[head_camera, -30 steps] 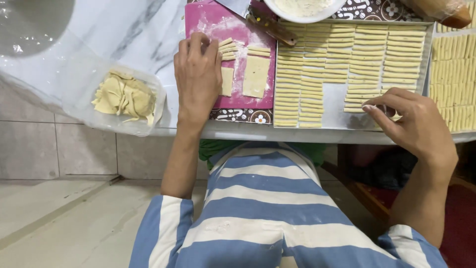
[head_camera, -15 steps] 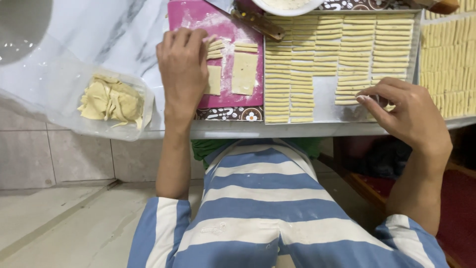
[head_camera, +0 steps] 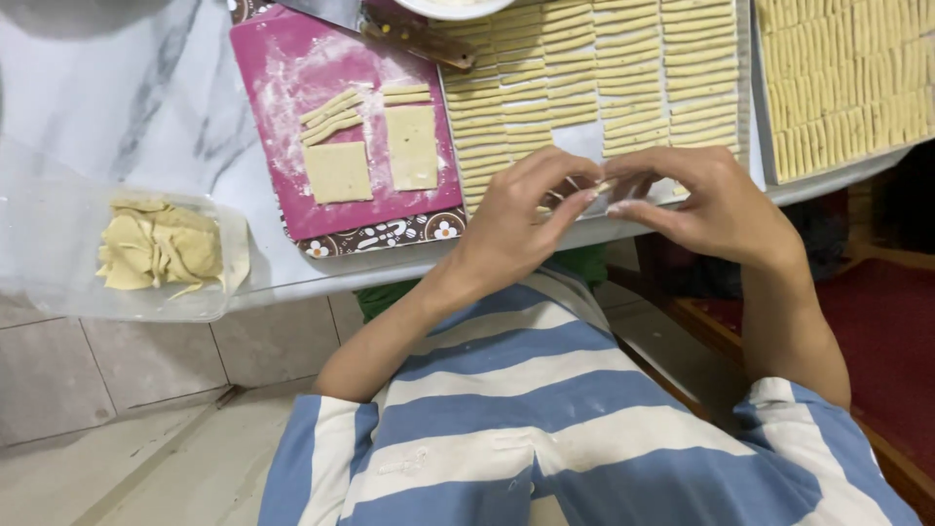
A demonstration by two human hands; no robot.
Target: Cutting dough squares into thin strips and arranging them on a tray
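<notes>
Pinching dough strip [head_camera: 604, 186] between both hands' grip.

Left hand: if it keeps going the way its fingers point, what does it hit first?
The left hand points right, toward the right hand. Likely it meets the right hand's fingertips first; both already pinch a small dough strip.

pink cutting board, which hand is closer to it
Left. The left hand is just off the pink cutting board's lower right corner; the right hand is farther right, below the tray of dough strips.
</notes>
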